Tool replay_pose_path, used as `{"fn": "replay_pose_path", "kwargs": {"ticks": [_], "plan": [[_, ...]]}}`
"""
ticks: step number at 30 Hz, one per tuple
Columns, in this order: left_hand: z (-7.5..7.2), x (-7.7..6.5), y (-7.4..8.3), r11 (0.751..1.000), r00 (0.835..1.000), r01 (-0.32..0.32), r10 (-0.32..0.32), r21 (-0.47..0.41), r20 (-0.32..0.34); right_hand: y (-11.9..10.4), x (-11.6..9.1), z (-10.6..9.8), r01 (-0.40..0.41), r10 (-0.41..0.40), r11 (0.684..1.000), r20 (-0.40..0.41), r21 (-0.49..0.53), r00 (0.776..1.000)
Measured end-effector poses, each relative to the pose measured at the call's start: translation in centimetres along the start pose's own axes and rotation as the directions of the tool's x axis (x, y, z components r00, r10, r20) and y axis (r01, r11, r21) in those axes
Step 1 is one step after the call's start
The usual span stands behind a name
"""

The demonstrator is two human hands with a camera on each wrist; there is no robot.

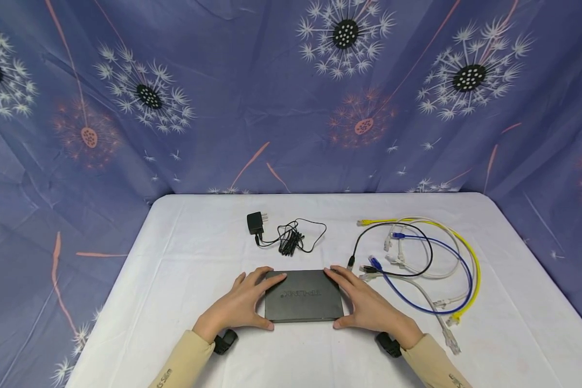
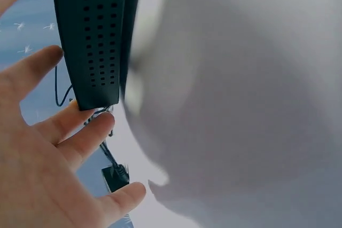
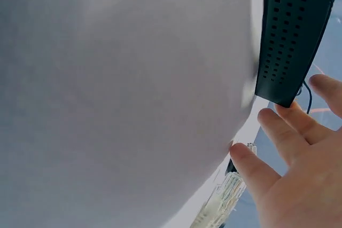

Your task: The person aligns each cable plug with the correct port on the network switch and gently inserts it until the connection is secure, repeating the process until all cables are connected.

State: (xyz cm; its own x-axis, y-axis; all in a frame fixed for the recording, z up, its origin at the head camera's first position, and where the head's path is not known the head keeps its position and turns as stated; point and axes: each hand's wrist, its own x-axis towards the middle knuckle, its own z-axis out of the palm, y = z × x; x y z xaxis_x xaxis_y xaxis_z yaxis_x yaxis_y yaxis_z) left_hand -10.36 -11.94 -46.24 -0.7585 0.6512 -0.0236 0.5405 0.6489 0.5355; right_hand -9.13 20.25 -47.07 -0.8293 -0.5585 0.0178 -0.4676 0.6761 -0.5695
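A flat dark grey TP-LINK network switch point(image 1: 303, 307) is at the front middle of the white table, its lettering upside down in the head view. My left hand point(image 1: 238, 302) grips its left end, thumb at the near corner and fingertips at the far one. At the opposite end my right hand point(image 1: 368, 303) holds it the same way, thumb near and fingers toward the back. Rows of small vent holes show on the switch's side point(image 2: 101, 30) in the left wrist view. The right wrist view shows similar holes on the other side point(image 3: 288, 25).
Behind the switch lies a black power adapter point(image 1: 255, 222) with its bundled cord point(image 1: 291, 240). To the right, coiled network cables overlap: a yellow cable point(image 1: 475, 264), a blue cable point(image 1: 468, 275), a black cable point(image 1: 429, 248) and several pale ones. A patterned blue cloth point(image 1: 252, 108) hangs behind the table.
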Motion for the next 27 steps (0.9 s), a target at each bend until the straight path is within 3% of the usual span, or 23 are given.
{"fn": "replay_pose_path", "kwargs": {"ticks": [8, 16, 24, 27], "plan": [[-0.5, 0.2, 0.1, 0.997, 0.999, -0.019, 0.017, -0.080, -0.030, -0.1, -0.2, -0.4, -0.015, 0.016, 0.999, -0.043, 0.028, 0.999], [-1.2, 0.2, 0.6, 0.982, 0.997, -0.044, 0.032, -0.185, -0.066, -0.5, -0.4, -1.5, 0.054, -0.043, 0.994, -0.104, 0.097, 0.994], [-2.1, 0.2, 0.7, 0.928, 0.984, -0.149, 0.107, -0.341, -0.140, -1.3, -0.6, -2.1, 0.142, -0.116, 0.980, -0.182, 0.137, 0.976], [-2.1, 0.3, 0.8, 0.903, 0.980, -0.158, 0.094, -0.400, -0.174, -1.6, -0.6, -2.1, 0.154, -0.121, 0.976, -0.208, 0.153, 0.971]]}}
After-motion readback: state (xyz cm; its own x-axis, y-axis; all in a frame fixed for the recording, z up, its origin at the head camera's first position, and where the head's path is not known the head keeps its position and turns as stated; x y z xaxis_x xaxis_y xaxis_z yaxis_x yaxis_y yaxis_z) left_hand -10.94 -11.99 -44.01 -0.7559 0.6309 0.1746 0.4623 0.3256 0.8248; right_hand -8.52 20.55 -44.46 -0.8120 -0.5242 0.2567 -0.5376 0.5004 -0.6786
